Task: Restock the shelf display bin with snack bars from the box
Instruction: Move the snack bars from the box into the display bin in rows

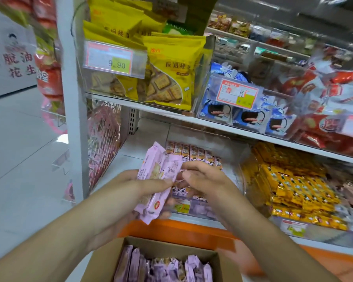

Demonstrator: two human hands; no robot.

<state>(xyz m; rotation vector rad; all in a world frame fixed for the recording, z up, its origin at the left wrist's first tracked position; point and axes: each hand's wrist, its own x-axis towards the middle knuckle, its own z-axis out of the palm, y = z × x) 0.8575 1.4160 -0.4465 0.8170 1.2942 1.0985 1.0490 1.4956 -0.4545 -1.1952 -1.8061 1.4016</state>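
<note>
Left hand (151,192) curled round a bundle of glossy pink snack bars (158,180) above the cardboard box (218,259); right hand (202,180) pinching one bar's crimped end, before the clear shelf display bin (194,210).

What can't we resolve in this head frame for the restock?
- Bar count in the left hand: the pink snack bars overlap, fingers cover them.
- Right hand fingertips: motion blur, grip unclear.
- Box: cut off by the bottom edge, remaining stock unknown.
- Display bin: front rows hidden behind both hands.
- Bin price tag: blurred, unreadable.
</note>
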